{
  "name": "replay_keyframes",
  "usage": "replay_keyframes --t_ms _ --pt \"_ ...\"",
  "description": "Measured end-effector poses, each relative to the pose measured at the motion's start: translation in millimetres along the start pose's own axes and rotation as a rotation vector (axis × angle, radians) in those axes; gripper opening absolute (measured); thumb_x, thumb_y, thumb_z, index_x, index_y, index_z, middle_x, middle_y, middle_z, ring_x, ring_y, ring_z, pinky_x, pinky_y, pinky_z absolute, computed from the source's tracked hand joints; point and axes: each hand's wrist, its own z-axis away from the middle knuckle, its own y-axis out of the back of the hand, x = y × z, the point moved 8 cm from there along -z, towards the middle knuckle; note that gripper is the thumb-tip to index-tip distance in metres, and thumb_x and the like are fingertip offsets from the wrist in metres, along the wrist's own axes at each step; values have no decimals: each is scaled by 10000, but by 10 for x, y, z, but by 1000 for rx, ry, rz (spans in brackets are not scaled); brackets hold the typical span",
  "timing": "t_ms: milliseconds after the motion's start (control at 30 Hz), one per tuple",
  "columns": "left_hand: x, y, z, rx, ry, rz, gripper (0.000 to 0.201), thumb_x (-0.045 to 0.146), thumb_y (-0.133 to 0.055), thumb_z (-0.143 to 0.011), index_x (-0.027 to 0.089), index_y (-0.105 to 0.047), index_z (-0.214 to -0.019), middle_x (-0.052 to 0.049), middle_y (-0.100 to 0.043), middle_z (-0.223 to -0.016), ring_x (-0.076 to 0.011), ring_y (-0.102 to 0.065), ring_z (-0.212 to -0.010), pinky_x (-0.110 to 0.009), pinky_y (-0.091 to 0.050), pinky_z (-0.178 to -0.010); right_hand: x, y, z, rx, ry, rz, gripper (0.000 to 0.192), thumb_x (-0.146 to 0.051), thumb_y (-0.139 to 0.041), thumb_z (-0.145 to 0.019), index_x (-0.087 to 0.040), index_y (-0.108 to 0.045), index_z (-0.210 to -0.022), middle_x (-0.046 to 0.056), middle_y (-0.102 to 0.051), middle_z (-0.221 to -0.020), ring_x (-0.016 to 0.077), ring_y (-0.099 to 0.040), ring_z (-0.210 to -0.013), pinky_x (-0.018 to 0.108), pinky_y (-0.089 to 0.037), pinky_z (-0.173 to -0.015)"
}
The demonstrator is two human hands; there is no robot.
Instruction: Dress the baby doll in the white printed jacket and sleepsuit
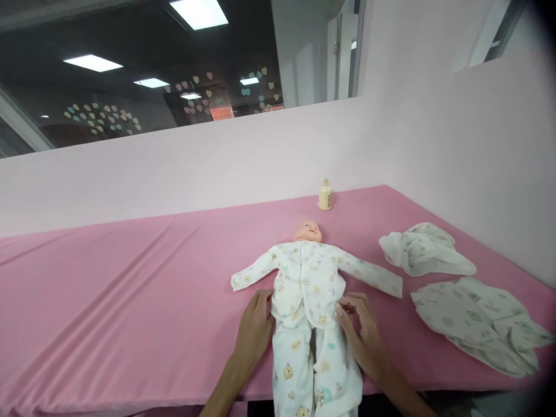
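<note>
Bottle (325, 194) behind doll (309, 272), apparently apart

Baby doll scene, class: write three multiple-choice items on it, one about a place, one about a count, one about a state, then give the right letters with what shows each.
1. Where does the bottle stand?
A. On the pink cloth beyond the doll's head, near the wall
B. Between the doll's legs
C. On the loose garments

2. How many loose garments lie to the right of the doll?
A. None
B. Two
C. Five

3. How is the doll lying?
A. Face down, undressed
B. Sitting upright
C. On its back, dressed, arms spread

Answers:
1 A: the bottle stands upright on the pink cloth past the head.
2 B: one crumpled garment and one flatter garment lie there.
3 C: its face shows upward, the sleeves stretch outward, and the left hand and right hand rest at its waist.
</note>
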Motion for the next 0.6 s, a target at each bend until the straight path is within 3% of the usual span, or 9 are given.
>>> replay_keyframes --t_ms 167,367,467,600 --pt "-151 1 169 82 179 3 175 275 -387 -929 209 -524 -842 -64 -652 -898 -218 -608 -770 -343 -475 -671 78 65 8 51 -86 -17 138 -341 -530 -949 -237 -554 -1036 80 -572 -1048 230 -585 -968 398 -514 -836" --pt "-200 -28 455 119 114 -192 198 304 -405 -914 222 -516 -772 -70 -632 -775 -242 -603 -718 -355 -465 -630 134 70 -21 64 -162 -21 165 -365 -543 -933 -241 -552 -1041 66 -596 -1024 230 -597 -935 392 -523 -805" --pt "-197 -133 569 77 70 -257 168 266 -425 -903 223 -544 -792 -85 -651 -790 -252 -619 -738 -357 -471 -641 150 37 -17 23 -173 -22 159 -359 -528 -946 -247 -534 -1059 66 -587 -1034 229 -588 -959 398 -515 -831" --pt "-128 -266 629 -71 54 -262 182 169 -406 -862 214 -575 -810 -100 -673 -850 -251 -632 -789 -361 -482 -694 174 19 -16 -17 -187 -2 160 -349 -510 -957 -252 -525 -1084 68 -581 -1047 232 -579 -974 406 -505 -842"
